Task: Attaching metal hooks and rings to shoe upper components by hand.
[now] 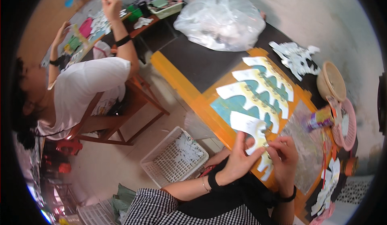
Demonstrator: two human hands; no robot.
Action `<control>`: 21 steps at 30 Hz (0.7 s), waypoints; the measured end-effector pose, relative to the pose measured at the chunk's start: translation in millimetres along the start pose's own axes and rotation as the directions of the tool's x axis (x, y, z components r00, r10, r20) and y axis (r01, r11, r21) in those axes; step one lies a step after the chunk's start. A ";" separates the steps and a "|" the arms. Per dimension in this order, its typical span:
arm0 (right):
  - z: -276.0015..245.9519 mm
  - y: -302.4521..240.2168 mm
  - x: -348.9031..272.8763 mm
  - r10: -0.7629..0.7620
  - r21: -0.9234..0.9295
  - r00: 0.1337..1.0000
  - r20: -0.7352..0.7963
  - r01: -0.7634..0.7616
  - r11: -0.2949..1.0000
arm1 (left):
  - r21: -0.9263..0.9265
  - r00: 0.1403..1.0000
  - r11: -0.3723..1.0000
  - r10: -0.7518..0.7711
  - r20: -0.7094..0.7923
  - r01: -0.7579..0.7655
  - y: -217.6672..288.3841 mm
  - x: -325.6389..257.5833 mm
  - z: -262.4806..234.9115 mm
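A white-and-yellow strip with a scalloped edge [244, 123] is held up over the near edge of the work table. My left hand [238, 162] grips it from below, the thumb lying across its face. My right hand [285, 156] is closed in a pinch at the strip's right edge, beside small dark-gold bits; whatever is between the fingertips is too small to make out. Just beyond, several similar scalloped strips [238, 92] lie overlapping in a row on a blue-green sheet [219, 108], with small gold-coloured spots along them.
A bulging clear plastic bag [219, 21] and white cut-outs [292, 57] sit farther back. At right stand a beige bowl [331, 81], a pink basket [350, 124] and a printed can [320, 119]. A white crate [161, 156] is on the floor. Another person [88, 79] works at left.
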State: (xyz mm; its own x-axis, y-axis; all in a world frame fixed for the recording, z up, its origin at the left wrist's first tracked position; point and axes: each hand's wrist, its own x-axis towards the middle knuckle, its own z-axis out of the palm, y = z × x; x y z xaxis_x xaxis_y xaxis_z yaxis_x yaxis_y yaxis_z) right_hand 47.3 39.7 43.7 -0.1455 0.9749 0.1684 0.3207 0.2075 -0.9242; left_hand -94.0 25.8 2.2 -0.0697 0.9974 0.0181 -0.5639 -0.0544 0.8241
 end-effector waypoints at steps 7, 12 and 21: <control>-10.8 -3.2 0.4 0.158 0.045 0.987 -0.024 -0.156 0.987 | -0.195 0.961 0.964 -0.134 0.241 0.183 -9.4 -12.5 -18.6; -21.0 2.0 -2.7 0.149 -0.066 0.989 -0.005 -0.149 0.987 | -0.050 0.988 0.990 -0.129 0.083 0.134 16.4 -2.4 -38.7; -45.0 16.4 -10.4 0.092 -0.327 0.996 0.018 -0.081 0.941 | -0.684 0.224 0.591 0.802 0.553 -0.426 193.4 7.8 -36.3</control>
State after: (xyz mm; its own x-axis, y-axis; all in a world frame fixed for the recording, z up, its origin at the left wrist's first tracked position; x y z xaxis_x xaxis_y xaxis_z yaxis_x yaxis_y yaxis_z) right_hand 96.2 36.6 42.3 -0.1322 0.9882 0.0769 0.6200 0.1430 -0.7715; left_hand -233.4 21.3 141.2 -0.0125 0.2062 0.9784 -0.8670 -0.4897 0.0921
